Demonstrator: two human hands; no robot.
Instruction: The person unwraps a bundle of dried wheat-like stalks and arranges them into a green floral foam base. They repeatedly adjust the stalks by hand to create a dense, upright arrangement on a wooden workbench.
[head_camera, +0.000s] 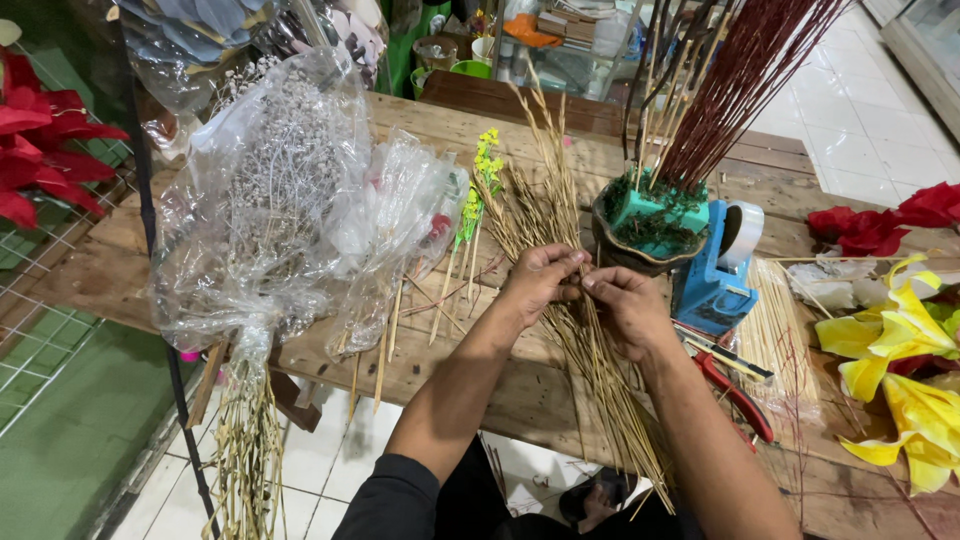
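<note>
1. Rough wooden planks make up the counter (480, 390), which stands over a white tiled floor (320, 470) and carries all the flower-making supplies.
2. A bundle of dry straw stalks (590, 370) lies at the middle of the counter, its seed heads fanning towards the far edge and its cut ends hanging over the near edge.
3. The person's left hand (540, 282) grips the bundle near its upper part, fingers curled round the stalks.
4. The right hand (628, 305) meets it from the other side, its fingers pinched on a few stalks, just touching the left hand.
5. A dark pot (640, 235) stands just behind the hands, filled with green foam and holding tall dark red sticks (740, 80).
6. A blue tape dispenser (712, 275) sits beside the pot, to its right.
7. Red-handled pliers (735, 390) lie on the counter near the right forearm, next to a sheaf of thin pale skewers (780, 330).
8. Yellow cloth flowers (900, 360) lie at the right edge, with red ones (880, 225) behind them.
9. Clear plastic wrapping (280, 220) round dried white sprigs covers the left part of the counter, beside a small yellow-green stem (480, 190).
</note>
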